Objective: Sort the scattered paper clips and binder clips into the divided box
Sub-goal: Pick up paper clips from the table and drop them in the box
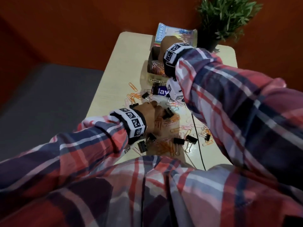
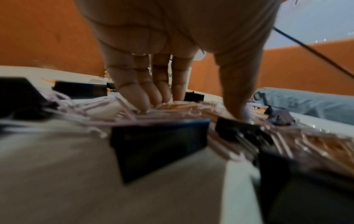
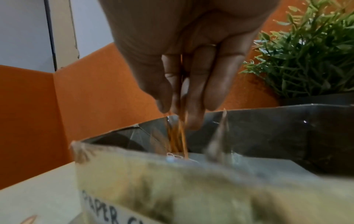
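Observation:
The divided cardboard box [image 1: 157, 80], labelled PAPER CLIPS on its front wall [image 3: 172, 189], stands at the back of the table. My right hand [image 1: 165, 45] [image 3: 178, 112] hangs over its near compartment, fingertips bunched and pointing down, with several orange paper clips [image 3: 177, 136] streaming from between them into the box. Pink and orange paper clips [image 1: 157, 68] lie inside. My left hand [image 1: 152, 112] [image 2: 197, 109] is on the table with straight fingers and a spread thumb pressing on a pile of scattered paper clips [image 2: 182, 106]. Black binder clips [image 1: 178, 140] [image 2: 159, 148] lie around it.
A potted plant [image 1: 226, 18] [image 3: 310, 60] stands just right of the box. A colourful packet [image 1: 172, 33] lies behind the box. A blue card [image 1: 161, 92] and a white marker cube [image 1: 173, 89] sit in front of it. A black cable [image 1: 198, 145] crosses the table's right side. Orange walls enclose the table.

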Motion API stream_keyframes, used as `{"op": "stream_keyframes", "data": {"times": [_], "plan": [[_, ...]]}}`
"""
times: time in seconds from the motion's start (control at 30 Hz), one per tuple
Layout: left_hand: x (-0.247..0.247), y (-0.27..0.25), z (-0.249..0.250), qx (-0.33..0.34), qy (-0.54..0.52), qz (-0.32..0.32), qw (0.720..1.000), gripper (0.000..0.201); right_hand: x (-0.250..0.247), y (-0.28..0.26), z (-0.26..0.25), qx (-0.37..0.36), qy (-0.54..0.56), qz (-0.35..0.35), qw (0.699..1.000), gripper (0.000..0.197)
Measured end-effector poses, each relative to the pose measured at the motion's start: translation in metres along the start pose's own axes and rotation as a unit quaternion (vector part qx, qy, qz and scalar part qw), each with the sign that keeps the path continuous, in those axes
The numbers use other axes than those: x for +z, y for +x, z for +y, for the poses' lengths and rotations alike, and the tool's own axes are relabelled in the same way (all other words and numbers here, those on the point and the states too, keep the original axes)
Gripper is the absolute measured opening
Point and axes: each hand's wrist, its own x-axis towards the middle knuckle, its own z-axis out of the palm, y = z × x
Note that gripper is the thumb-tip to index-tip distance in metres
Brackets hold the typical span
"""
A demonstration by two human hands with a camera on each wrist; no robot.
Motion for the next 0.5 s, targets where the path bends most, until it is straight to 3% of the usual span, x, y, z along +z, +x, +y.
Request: {"op": "stream_keyframes", "data": {"times": [0.07,0.13,0.27,0.37,0.5], "plan": [[0.001,0.0,0.003,-0.019,0.01,-0.007,1.0,0.07,0.002,0.015,0.009,-0.047,-0.03,-0.027,0.998,0.029],[0.002,0.003,0.007,-0.016,0.02,-0.008,1.0,0.059,0.002,0.02,0.012,-0.015,-0.005,0.002,1.0,0.017],[0.003,0.004,0.015,-0.028,0.017,-0.009,0.999,0.037,-0.001,0.01,0.014,-0.002,0.01,0.009,1.0,0.027],[0.004,0.008,0.017,-0.025,0.024,-0.005,0.999,0.037,-0.007,-0.013,0.031,0.004,0.02,0.045,0.999,0.025],[0.007,0.011,0.017,-0.019,0.012,-0.001,1.0,0.028,-0.002,-0.065,0.071,-0.021,-0.013,0.032,0.999,0.024]]}}
